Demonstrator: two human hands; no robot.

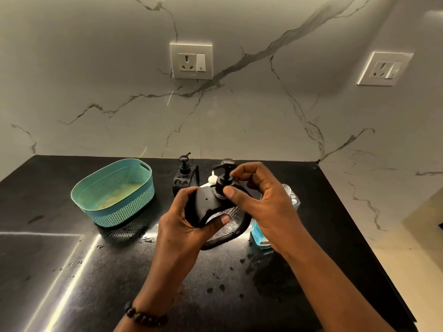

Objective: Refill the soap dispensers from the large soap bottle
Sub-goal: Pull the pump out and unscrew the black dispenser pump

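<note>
My left hand grips the body of a black soap dispenser with an attached sponge tray, held tilted above the black counter. My right hand pinches the black pump collar on top of that dispenser. A second black dispenser with its pump on stands behind, near the wall. A large clear bottle with blue liquid sits to the right, mostly hidden by my right hand. A small white cap shows behind the held dispenser.
A teal perforated basket sits on the counter at the left. The black counter has wet spots and a seam at the left. Two wall sockets are on the marble backsplash. The counter's edge runs along the right.
</note>
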